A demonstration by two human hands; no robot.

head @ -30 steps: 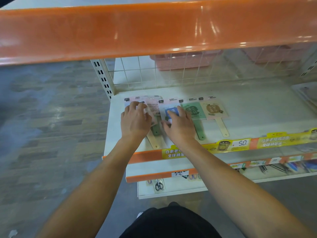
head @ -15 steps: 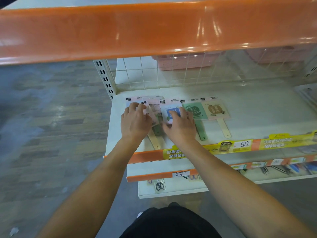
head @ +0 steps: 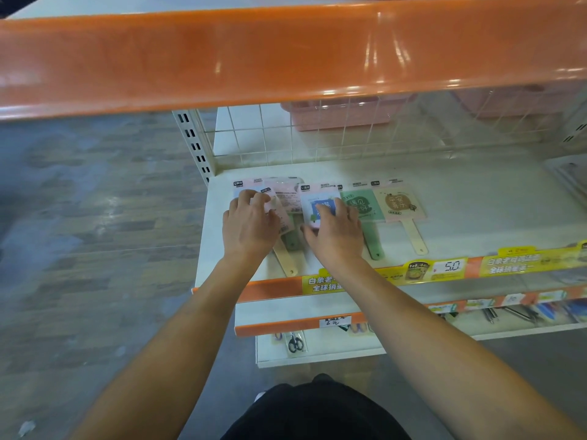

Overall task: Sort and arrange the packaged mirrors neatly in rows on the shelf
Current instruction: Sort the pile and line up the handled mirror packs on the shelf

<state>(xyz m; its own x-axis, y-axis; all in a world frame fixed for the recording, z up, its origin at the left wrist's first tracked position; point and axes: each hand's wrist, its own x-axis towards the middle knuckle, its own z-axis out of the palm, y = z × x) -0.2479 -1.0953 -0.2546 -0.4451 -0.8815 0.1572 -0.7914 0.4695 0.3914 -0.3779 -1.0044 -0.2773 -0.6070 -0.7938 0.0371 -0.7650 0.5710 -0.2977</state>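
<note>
Several packaged hand mirrors lie in a row on the white shelf (head: 476, 211), handles toward me. At the right end is a cream-handled mirror (head: 401, 203), then a green one (head: 362, 204). My right hand (head: 333, 233) lies on a blue-faced mirror (head: 319, 198), fingers spread over its lower part and thumb at its left edge. My left hand (head: 251, 223) rests on an overlapping pile of pink packaged mirrors (head: 284, 201) at the left end, fingertips curled onto the top pack. A cream handle (head: 286, 260) and a green handle (head: 293, 241) stick out below the hands.
An orange upper shelf edge (head: 286, 55) hangs across the top of the view. A wire grid back panel (head: 349, 134) stands behind, with pink baskets (head: 340, 114) beyond. Yellow price labels (head: 444, 268) line the shelf front. Lower shelves hold scissors (head: 295, 342) and small tools.
Both hands stay on the same packs; the fingers of each have shifted slightly on the pink and blue mirrors. The row at the right is unchanged.
</note>
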